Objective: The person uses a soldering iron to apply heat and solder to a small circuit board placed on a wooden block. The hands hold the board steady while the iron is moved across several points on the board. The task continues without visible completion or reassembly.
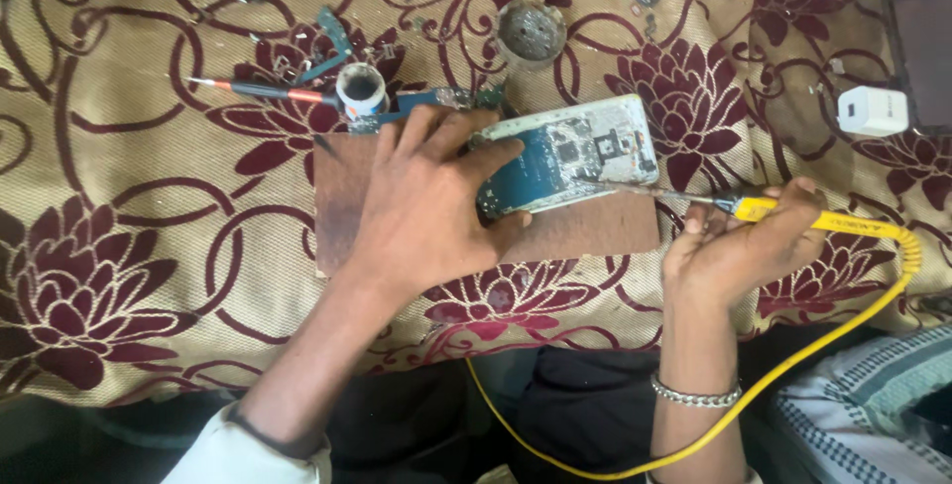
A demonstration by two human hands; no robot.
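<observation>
Left hand [426, 201]: pressed flat on the opened phone [570, 152], so it stayed steady on the brown board [585, 231].
Right hand [734, 241]: closed around the yellow soldering iron [793, 214], tip reaching the phone's edge.

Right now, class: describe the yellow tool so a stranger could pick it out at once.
Start at the brown board on the flowered cloth. Its opened phone lies there; the right hand holds the soldering iron beside it. Only this tool has a yellow handle and cord.

Matt wooden board [595, 231] — woven floral cloth [149, 196].
</observation>
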